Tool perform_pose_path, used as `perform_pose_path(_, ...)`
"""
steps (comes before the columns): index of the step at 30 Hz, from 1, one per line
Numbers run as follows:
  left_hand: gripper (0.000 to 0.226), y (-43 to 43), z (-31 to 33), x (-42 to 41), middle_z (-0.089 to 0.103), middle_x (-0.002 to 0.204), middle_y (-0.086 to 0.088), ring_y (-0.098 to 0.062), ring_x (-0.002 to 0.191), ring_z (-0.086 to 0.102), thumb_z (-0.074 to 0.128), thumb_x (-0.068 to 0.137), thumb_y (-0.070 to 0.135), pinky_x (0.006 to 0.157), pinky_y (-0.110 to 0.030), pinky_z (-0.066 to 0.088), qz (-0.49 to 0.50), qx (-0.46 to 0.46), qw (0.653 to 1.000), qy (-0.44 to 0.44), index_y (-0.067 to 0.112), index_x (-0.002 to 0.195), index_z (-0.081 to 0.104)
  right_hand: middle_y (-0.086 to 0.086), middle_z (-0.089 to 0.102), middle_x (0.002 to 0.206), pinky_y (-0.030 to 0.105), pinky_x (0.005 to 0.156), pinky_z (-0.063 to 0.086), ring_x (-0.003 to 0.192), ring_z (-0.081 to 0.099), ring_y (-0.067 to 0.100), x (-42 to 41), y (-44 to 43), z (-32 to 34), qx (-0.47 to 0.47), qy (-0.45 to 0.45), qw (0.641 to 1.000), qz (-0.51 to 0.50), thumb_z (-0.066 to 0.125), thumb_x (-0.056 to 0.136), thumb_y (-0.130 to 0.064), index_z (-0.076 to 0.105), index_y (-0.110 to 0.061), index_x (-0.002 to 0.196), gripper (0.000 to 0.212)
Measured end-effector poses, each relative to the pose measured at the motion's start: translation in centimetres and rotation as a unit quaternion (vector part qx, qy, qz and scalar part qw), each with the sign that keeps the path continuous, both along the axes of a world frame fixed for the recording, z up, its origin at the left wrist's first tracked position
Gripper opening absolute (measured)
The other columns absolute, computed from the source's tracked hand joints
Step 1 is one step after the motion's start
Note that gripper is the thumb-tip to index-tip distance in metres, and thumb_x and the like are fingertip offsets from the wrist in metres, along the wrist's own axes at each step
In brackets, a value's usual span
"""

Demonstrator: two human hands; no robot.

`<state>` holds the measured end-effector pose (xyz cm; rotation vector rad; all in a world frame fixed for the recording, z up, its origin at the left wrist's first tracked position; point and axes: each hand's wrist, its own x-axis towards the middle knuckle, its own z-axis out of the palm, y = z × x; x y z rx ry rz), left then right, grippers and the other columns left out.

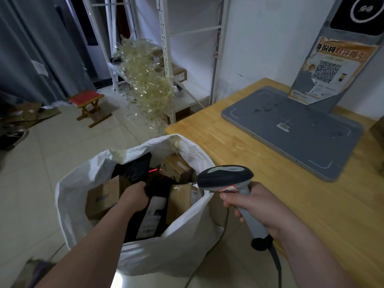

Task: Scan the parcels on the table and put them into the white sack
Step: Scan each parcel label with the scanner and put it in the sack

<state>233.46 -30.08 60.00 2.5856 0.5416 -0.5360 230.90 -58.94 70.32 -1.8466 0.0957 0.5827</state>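
Pale floor tiles (41, 173) and a white shelf rack (166, 48) are seen behind a wooden desk (239, 154), on which a grey scanning pad (291, 132) is laid toward the far edge. The white sack (178, 252) is stood on the floor against the desk's left edge, with its mouth open. Several brown boxes (102, 199) and dark bags are packed inside it.

A black parcel (152, 217) with a white label is gripped at its upper end by the left hand (134, 199), whose fingers are curled over it. The parcel is sunk upright into the sack between the boxes. A scanner (225, 177) is clasped by its handle in the right hand (255, 206), and its red line is cast onto a dark bag deeper in the sack.

The task is judged to be well advanced, since the sack is nearly filled and no loose parcel is seen on the visible part of the desk. A brown shape at the desk's right edge is cut off by the frame and cannot be identified. The black parcel is not yet released, and any parcels out of view would remain to be scanned.
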Motion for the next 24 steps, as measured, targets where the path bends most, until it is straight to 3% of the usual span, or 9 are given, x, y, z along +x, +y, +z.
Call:
perform_pose_path(5, 0.039, -0.4, -0.6, 0.7, 0.057, 0.129, -0.013, -0.028, 0.118, 0.053, 0.052, 0.095, 0.012, 0.08, -0.026, 0.039, -0.017, 0.009, 1.0, -0.022, 0.008, 0.133, 0.048, 0.014, 0.071, 0.085, 0.028, 0.057, 0.046, 0.063, 0.058, 0.015, 0.4, -0.5, -0.9, -0.014, 0.017, 1.0, -0.009, 0.073, 0.083, -0.027, 0.07, -0.011, 0.094, 0.019)
perform_pose_path(8, 0.048, -1.4, 0.8, 1.8, 0.056, 0.133, -0.011, -0.027, 0.121, 0.052, 0.052, 0.094, 0.011, 0.085, -0.026, 0.041, -0.02, 0.012, 0.996, -0.083, 0.012, 0.141, 0.045, 0.006, 0.072, 0.082, 0.028, 0.058, 0.047, 0.064, 0.058, 0.015, 0.4, -1.3, -0.9, -0.006, 0.019, 1.0, -0.022, 0.074, 0.083, -0.025, 0.07, -0.011, 0.093, 0.017)
perform_pose_path(12, 0.034, -5.0, 3.5, 4.2, 0.064, 0.121, -0.011, -0.028, 0.11, 0.058, 0.05, 0.093, 0.01, 0.087, -0.034, 0.045, -0.055, 0.007, 0.985, -0.165, 0.01, 0.126, 0.059, 0.001, 0.073, 0.082, 0.027, 0.058, 0.049, 0.063, 0.06, 0.012, 0.5, -3.9, -0.4, -0.003, 0.012, 0.998, -0.058, 0.073, 0.084, -0.025, 0.07, -0.013, 0.095, 0.016)
perform_pose_path(17, 0.03, -14.0, 7.0, 7.3, 0.066, 0.114, -0.002, -0.022, 0.107, 0.061, 0.052, 0.094, 0.011, 0.087, -0.029, 0.047, -0.129, -0.069, 0.965, -0.216, 0.015, 0.122, 0.063, 0.01, 0.071, 0.088, 0.024, 0.054, 0.047, 0.061, 0.056, 0.012, -0.2, -9.9, 0.7, 0.016, 0.003, 0.991, -0.135, 0.073, 0.084, -0.021, 0.07, -0.007, 0.097, 0.019)
perform_pose_path(24, 0.025, -30.7, 9.7, 9.4, 0.066, 0.114, -0.002, -0.016, 0.108, 0.059, 0.057, 0.095, 0.014, 0.081, -0.017, 0.038, -0.268, -0.146, 0.921, -0.24, 0.014, 0.118, 0.065, 0.012, 0.074, 0.087, 0.027, 0.056, 0.048, 0.061, 0.058, 0.013, -2.2, -22.3, 1.3, 0.03, -0.029, 0.958, -0.284, 0.072, 0.085, -0.023, 0.07, -0.013, 0.098, 0.017)
